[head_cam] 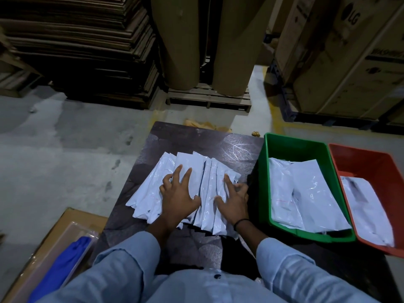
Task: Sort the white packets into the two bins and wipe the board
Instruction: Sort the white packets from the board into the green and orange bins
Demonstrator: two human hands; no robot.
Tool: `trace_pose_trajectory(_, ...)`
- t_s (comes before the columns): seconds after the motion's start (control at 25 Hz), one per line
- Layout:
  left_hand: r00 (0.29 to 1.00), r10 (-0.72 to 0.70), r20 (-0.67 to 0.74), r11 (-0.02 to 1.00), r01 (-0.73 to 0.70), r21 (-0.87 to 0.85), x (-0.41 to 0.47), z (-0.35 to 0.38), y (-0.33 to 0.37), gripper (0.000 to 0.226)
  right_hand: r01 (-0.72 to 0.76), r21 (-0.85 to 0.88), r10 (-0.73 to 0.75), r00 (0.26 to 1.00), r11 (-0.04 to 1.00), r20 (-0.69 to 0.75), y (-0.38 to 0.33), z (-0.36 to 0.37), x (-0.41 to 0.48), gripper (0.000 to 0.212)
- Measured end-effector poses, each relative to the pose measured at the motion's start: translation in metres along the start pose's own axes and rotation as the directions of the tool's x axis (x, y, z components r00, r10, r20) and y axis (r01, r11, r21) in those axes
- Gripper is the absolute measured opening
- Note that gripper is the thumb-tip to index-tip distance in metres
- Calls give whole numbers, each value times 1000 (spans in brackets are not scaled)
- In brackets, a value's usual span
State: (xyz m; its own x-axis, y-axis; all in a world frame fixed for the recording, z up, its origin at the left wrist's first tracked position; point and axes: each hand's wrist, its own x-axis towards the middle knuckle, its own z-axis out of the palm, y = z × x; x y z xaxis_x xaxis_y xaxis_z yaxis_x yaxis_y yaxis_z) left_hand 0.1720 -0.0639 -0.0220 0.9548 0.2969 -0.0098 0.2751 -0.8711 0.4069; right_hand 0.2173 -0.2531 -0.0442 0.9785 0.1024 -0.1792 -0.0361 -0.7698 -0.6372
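Pressing packets (190, 165), left hand (178, 194), right hand (232, 202), two bins (295, 139) (371, 162), one board (196, 136)

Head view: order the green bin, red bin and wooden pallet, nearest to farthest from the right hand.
1. Green plastic bin, just right of the right hand.
2. Red plastic bin, farther right, beside the green one.
3. Wooden pallet, far ahead on the floor.
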Motion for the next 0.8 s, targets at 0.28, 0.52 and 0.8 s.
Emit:
trace_pose_trajectory(0.28,999,-40,-21,998,39,-47,-4,-12,-6,90,-66,79,59,995,995,85,-5,-2,3,89)
trace_pose_trajectory(0.52,999,-32,-22,999,31,-42,-9,-13,-5,89,-95,70,84,986,993,141,-8,-2,-10,98)
trace_pose_trajectory(0.8,998,-56,25,997,58,-59,-18,-7,-18,90,-143,-249,180,975,958,131,-10,-6,-18,94)
